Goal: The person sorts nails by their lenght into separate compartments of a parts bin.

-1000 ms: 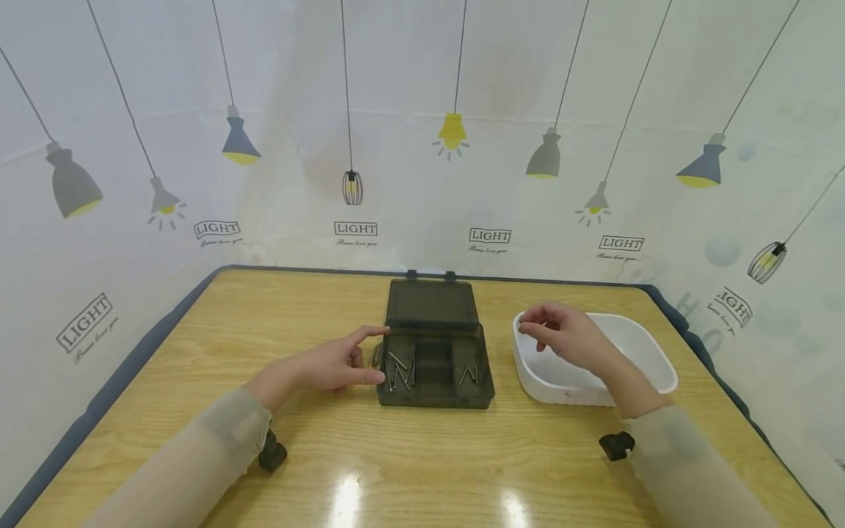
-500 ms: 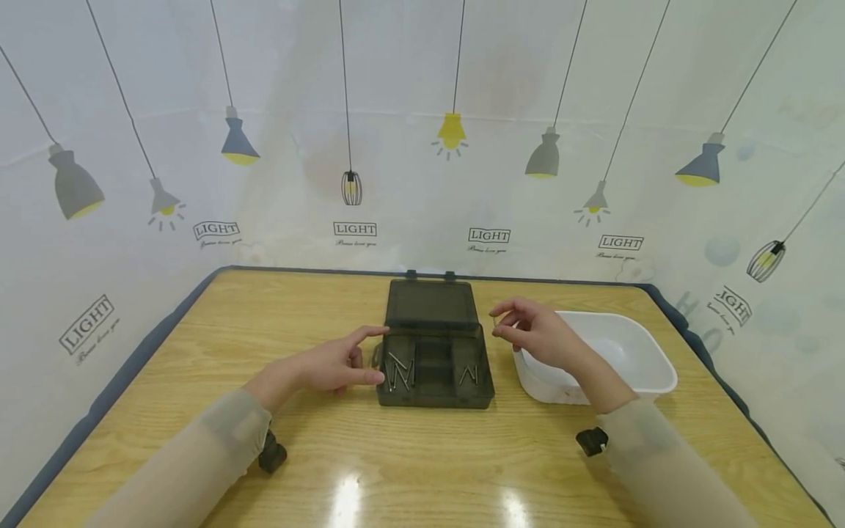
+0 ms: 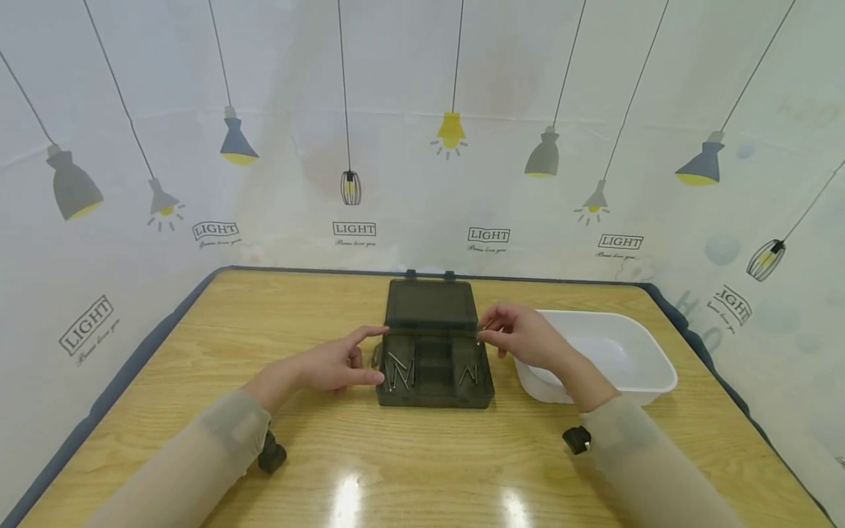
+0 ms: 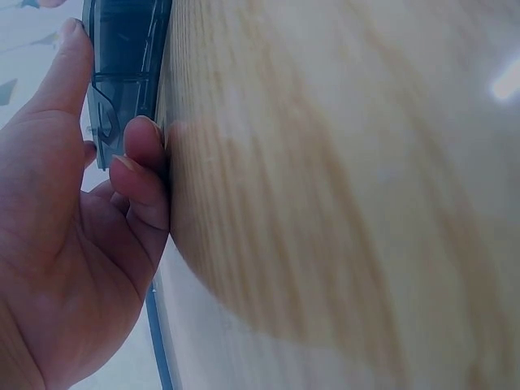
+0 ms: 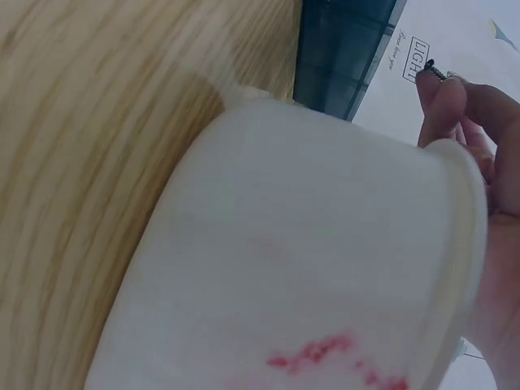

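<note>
A dark translucent parts box stands with its lid raised. Several long metal screws or nails lie in its left compartment, and shorter ones in the right. My left hand touches the box's left side with straight index finger and thumb; its other fingers are bent in the left wrist view. Between thumb and fingertips my right hand pinches a small dark screw, its head sticking out. That hand is at the box's right rim, above the right compartment's back end.
Right of the box is a white rounded tub, partly behind the right forearm; red marks show on its outside. The wooden table ends at a dark blue edge in front of a printed curtain.
My right hand has moved left from over the white tub to the box's right rim, still pinching the screw. The left hand stays at the box's left side.
</note>
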`<state>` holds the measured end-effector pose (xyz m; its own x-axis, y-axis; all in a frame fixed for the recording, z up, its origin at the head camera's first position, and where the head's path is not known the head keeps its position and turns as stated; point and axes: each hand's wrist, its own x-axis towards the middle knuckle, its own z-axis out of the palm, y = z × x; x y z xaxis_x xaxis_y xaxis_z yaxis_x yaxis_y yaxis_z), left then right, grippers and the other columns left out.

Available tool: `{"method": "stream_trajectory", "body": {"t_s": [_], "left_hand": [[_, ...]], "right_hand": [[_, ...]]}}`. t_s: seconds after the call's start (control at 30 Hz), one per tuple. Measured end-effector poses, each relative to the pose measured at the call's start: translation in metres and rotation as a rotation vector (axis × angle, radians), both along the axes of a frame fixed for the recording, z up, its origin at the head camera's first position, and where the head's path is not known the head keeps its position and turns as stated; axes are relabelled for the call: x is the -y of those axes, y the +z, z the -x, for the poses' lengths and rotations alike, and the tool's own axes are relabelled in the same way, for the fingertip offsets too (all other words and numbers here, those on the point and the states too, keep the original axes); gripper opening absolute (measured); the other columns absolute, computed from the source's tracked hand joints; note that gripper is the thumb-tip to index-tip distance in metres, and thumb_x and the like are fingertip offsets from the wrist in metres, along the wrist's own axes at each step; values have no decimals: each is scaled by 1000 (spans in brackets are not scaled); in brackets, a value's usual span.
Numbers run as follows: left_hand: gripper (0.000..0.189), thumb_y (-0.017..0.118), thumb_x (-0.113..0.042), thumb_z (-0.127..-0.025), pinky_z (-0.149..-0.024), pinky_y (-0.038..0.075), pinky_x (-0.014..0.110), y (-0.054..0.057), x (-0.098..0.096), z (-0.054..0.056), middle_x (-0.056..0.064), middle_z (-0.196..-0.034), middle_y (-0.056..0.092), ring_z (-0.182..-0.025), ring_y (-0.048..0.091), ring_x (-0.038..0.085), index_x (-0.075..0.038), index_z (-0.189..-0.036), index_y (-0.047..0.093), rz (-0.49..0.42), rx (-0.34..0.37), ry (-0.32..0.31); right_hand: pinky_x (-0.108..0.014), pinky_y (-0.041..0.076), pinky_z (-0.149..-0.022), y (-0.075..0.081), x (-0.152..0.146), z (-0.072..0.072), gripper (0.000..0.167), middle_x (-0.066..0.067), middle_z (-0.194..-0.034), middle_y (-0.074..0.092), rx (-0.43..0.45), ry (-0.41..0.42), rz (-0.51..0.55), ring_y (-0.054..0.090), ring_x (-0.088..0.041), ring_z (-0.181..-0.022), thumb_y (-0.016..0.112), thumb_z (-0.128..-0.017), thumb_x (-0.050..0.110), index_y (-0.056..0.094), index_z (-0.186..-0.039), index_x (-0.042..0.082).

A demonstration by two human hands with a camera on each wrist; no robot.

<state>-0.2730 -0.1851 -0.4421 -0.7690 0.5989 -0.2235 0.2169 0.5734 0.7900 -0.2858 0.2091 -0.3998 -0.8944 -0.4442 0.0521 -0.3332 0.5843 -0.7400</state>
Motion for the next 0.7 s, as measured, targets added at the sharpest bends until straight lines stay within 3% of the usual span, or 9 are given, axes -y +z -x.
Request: {"method": "stream_trajectory", "body": {"t_s": [0.27,0.47,0.7], "left_hand": [[95,77,-47,-104,-61,55,35,0,0,0,9,-91,68,-62,61,20,-33,-176,18,6,-1,6],[95,77,-48,-103,-62,55,35,-2,0,1,9,-92,68,-63,61,19,-33,-176,18,10,-10,8],[95,78,-49,-103,-62,55,36,-4,0,3,9,-91,68,-63,60,19,-34,-176,19,2,-8,10]], "right_hand": [[-53,62,-72,3,8,-4,15,-17,-110,79,46,-4,-55,70,-22,-63,71,-108,17,71,-120,7],[-45,61,-65,3,12,-4,23,-19,-111,78,80,-2,-61,71,-22,-63,69,-109,16,69,-126,1],[-29,44,-49,1,9,-3,23,-19,-113,78,130,-18,-51,72,-24,-66,66,-111,17,68,-130,4]]}}
